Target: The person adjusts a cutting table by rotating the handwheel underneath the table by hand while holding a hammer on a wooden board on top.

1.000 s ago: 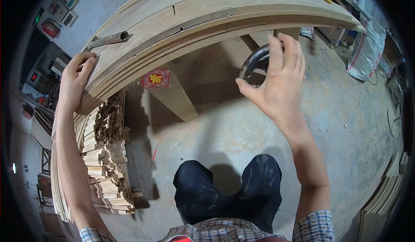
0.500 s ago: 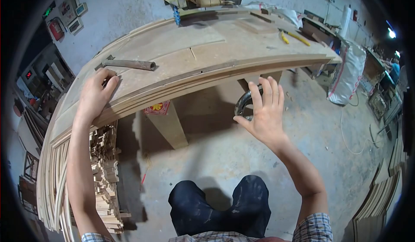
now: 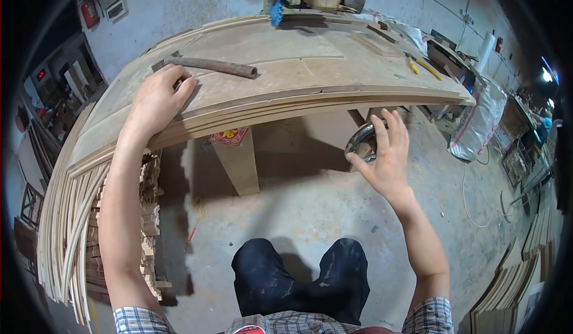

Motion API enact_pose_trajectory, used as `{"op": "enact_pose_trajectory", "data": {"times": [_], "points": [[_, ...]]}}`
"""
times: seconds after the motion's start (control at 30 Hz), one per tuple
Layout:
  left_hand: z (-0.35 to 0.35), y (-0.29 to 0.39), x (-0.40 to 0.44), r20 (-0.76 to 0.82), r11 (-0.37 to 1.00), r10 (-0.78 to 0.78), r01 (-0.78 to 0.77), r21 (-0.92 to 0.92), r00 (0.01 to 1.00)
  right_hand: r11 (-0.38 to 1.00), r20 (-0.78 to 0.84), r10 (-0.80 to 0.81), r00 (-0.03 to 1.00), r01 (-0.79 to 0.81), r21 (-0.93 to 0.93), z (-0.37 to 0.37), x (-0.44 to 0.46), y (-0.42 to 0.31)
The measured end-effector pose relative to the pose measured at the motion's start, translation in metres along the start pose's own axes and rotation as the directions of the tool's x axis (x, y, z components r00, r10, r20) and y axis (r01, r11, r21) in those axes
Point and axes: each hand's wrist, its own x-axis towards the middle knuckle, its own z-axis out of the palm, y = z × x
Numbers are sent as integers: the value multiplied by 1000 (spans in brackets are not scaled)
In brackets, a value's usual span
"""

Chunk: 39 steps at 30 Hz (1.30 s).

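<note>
My left hand rests on the near part of a wooden workbench top, its fingers curled and thumb drawn in. Whatever it may hold is hidden. Just beyond those fingers lies a hammer, head to the left, its handle pointing right. In front of the bench edge, my right hand spans a shiny round metal dish, thumb on the near-left rim and fingers along the far right side. The fingers cover part of the dish, and its contents cannot be made out.
Yellow-handled pliers lie at the bench's right. A machine with a blue part stands behind. Thin wood strips are stacked at left, boards at lower right. A white sack stands beyond the bench.
The view has tilted, shifting the bench and hammer. My right hand and the dish have moved rightward together. My left hand stays curled beside the hammer.
</note>
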Motion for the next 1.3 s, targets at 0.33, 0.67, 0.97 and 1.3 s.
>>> {"op": "enact_pose_trajectory", "data": {"times": [0.33,0.67,0.97,1.3], "points": [[1,2,-4,-6,999,-33,33,0,999,994,-128,51,990,-62,-88,19,23,-19],[2,-1,-2,24,999,-34,34,13,999,991,-143,38,989,-56,-124,24,20,-21],[3,-5,-1,10,999,11,-11,-45,1000,967,0,-29,1000,28,-253,29,11,-35],[1,-1,-3,13,994,21,-19,-107,1000,978,9,-117,993,116,-173,11,3,-30]]}}
